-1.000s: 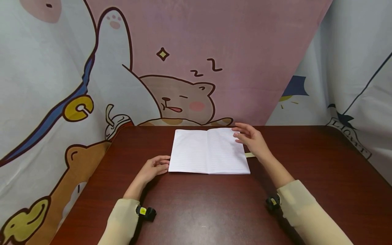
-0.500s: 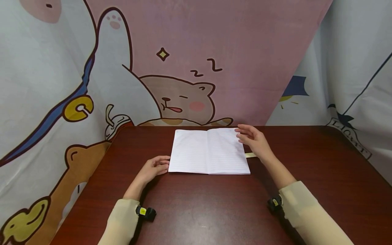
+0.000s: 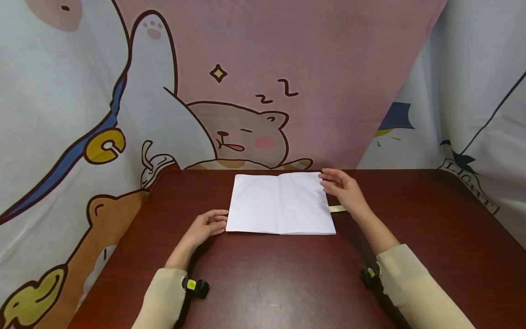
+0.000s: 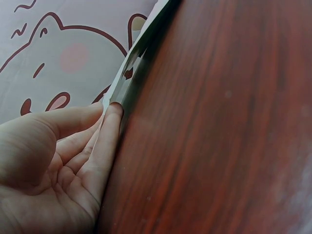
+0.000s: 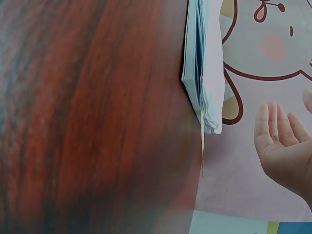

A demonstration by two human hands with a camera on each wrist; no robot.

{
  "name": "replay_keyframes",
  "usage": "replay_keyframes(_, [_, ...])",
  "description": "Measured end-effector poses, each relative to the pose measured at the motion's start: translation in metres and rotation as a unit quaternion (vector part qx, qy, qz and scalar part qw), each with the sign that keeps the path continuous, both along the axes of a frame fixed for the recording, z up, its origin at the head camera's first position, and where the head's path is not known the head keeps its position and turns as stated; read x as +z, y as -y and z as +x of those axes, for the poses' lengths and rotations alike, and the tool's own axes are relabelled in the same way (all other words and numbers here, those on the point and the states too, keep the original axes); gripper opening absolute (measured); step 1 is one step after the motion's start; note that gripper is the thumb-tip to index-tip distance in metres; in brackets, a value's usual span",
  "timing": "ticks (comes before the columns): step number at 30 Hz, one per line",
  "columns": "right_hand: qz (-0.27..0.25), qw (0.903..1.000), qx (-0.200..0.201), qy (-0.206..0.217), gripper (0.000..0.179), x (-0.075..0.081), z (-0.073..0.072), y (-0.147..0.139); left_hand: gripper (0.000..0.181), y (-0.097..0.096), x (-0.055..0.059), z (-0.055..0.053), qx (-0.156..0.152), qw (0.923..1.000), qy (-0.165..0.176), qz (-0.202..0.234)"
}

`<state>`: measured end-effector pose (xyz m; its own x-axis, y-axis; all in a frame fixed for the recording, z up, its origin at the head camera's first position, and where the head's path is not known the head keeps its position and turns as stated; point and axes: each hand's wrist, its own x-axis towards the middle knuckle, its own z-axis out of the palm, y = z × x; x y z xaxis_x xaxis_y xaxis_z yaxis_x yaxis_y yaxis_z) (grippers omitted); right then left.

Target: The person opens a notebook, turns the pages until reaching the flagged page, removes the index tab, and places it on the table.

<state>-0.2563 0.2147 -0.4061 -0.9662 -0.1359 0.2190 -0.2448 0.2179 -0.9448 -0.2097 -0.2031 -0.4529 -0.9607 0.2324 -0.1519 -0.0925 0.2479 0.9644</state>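
Right hand (image 3: pixel 346 188) slightly farther right, notebook (image 3: pixel 263 204) apparently lower and left.

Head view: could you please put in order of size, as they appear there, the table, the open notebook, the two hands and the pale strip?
1. Table
2. Open notebook
3. Left hand and right hand: they look about alike, so I do not rank them
4. Pale strip

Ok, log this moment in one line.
Notebook lying open on table; left hand pinching its left edge; right hand near right edge, not touching; pale strip sticking out right.
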Motion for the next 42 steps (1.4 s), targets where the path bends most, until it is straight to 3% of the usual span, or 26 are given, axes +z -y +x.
replay_keyframes(12, [-0.013, 0.9999, -0.007, 0.004, 0.05, -0.004, 0.002, -0.004, 0.042, -0.001, 0.0, 0.0, 0.002, 1.0, 0.001, 0.0])
replay_keyframes(42, [0.027, 0.9991, -0.022, 0.025, 0.051, -0.016, -0.004, -0.013, 0.041, -0.001, 0.0, 0.0, 0.007, 1.0, 0.001, -0.006])
